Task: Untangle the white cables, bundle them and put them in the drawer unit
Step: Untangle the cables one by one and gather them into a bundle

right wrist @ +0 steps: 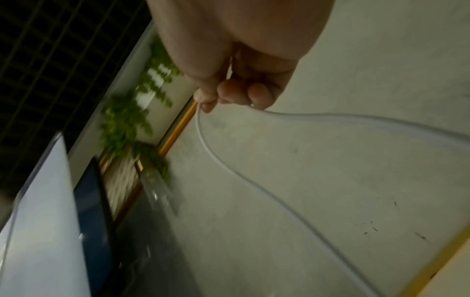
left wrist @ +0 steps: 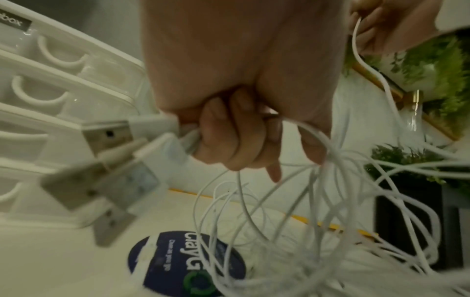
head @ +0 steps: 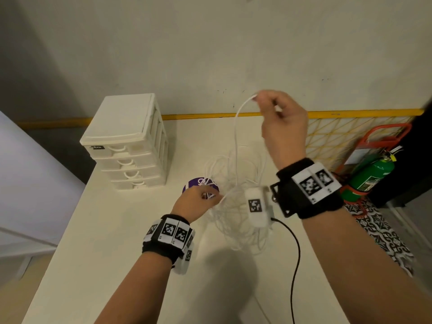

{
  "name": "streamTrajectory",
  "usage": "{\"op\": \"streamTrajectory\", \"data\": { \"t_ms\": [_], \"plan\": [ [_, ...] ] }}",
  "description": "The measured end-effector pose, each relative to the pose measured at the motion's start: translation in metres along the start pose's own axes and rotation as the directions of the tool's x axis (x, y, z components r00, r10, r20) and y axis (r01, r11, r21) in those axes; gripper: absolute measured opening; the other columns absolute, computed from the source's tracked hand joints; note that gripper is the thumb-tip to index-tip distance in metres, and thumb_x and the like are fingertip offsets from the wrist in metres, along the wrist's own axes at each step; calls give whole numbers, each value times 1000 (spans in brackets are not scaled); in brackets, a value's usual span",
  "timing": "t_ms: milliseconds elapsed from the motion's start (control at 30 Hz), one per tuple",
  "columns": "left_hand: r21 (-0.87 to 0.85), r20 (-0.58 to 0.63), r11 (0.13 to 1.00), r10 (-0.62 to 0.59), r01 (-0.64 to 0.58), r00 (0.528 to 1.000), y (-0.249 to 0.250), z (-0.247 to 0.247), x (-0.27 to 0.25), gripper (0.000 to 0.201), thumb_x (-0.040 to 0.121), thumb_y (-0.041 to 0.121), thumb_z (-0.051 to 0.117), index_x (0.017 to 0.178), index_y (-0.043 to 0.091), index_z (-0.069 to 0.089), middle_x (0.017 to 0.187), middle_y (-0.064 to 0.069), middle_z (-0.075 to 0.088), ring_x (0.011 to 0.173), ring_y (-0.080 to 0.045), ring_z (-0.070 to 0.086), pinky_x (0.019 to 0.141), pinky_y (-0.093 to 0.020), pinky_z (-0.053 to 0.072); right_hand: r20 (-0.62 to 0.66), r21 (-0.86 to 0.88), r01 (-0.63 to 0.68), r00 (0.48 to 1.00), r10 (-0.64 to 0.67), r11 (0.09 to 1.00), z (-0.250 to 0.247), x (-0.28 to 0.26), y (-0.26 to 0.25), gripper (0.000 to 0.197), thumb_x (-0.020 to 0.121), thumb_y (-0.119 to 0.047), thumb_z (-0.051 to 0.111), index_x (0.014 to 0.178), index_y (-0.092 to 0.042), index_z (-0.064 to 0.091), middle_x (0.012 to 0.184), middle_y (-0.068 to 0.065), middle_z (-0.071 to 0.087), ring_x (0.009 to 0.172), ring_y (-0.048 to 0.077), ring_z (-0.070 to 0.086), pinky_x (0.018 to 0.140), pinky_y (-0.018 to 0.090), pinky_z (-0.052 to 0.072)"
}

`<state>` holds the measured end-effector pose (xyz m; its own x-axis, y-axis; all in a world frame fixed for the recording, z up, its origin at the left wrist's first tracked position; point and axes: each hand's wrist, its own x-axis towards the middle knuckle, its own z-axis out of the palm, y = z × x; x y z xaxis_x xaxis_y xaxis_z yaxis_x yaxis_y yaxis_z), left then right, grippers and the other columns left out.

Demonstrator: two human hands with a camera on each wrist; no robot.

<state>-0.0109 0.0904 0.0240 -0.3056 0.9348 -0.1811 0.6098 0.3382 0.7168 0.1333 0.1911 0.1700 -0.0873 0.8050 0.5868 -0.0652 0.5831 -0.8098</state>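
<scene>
White table (head: 131, 230) carries thin white cables (head: 236, 206), loosely tangled.

The room is dimly, evenly lit from above, and the arms throw soft grey shadows on the bench (head: 131, 253) toward me. The head view bends straight edges near its borders. The left wrist view is soft: the plugs (left wrist: 106, 164) up close smear out of focus. The right wrist view is darkest, its background streaked with motion blur.
</scene>
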Motion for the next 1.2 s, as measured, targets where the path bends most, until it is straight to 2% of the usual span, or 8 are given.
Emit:
{"op": "streamTrajectory", "data": {
  "t_ms": [100,300,567,633,700,767,933,1200],
  "plan": [
    [90,-50,991,-100,104,994,-13,2,1,50,82,51,64,127,32,58,116,0,66,107,-20,60,88,-29,46,-155,16,-113,981,114,993,-18,11,8,12,91,-20,56,84,-19,66,76,-9,61,40,10,45,43,20,36],
    [95,-155,965,-227,243,962,-36,-16,-7,83,76,44,74,145,22,34,126,-7,61,116,-26,56,92,-33,44,-369,-316,-370,896,246,873,-81,-7,88,23,89,-23,56,94,-6,69,86,10,67,78,16,58,72,25,41],
    [47,-303,971,-212,236,929,-45,-33,-5,96,65,48,80,145,25,32,92,-20,68,88,-32,64,70,-35,46,-263,-779,-604,561,785,171,-137,-72,160,35,95,-18,43,127,-8,55,139,18,47,123,35,46,100,37,38],
    [99,-253,975,-171,201,952,-35,-27,-6,101,62,53,80,146,27,29,97,-15,68,92,-29,63,71,-32,45,-162,-810,-539,587,793,233,-123,-72,155,40,91,-11,45,131,-15,51,145,14,37,123,33,46,100,34,37],
    [170,-194,971,-132,165,972,-23,-18,-7,105,63,55,79,148,27,24,110,-8,68,103,-26,61,77,-32,46,-39,-774,-392,813,581,497,-99,-70,144,37,89,-8,48,122,-20,60,132,11,46,109,31,54,90,34,42],
    [220,-163,967,-93,128,982,-14,-10,-7,103,65,55,77,148,29,23,117,-3,66,110,-25,59,83,-32,46,231,-662,-143,895,382,736,-66,-68,122,26,87,-13,56,109,-23,67,110,4,59,94,25,57,83,33,47],
    [216,-164,973,-52,87,985,-9,2,-6,99,62,55,78,144,34,26,115,-1,67,107,-26,60,83,-33,48,573,-754,-32,457,680,657,-19,-78,100,53,77,-39,71,127,-27,56,114,-4,61,104,15,57,92,29,43],
    [168,-197,985,61,-28,978,-10,9,-8,59,74,48,73,128,36,54,81,6,67,79,-14,62,66,-27,45,563,-727,20,589,580,686,-21,-80,103,21,85,-18,64,105,-18,71,109,2,70,102,15,63,94,27,45]
  ]
}}
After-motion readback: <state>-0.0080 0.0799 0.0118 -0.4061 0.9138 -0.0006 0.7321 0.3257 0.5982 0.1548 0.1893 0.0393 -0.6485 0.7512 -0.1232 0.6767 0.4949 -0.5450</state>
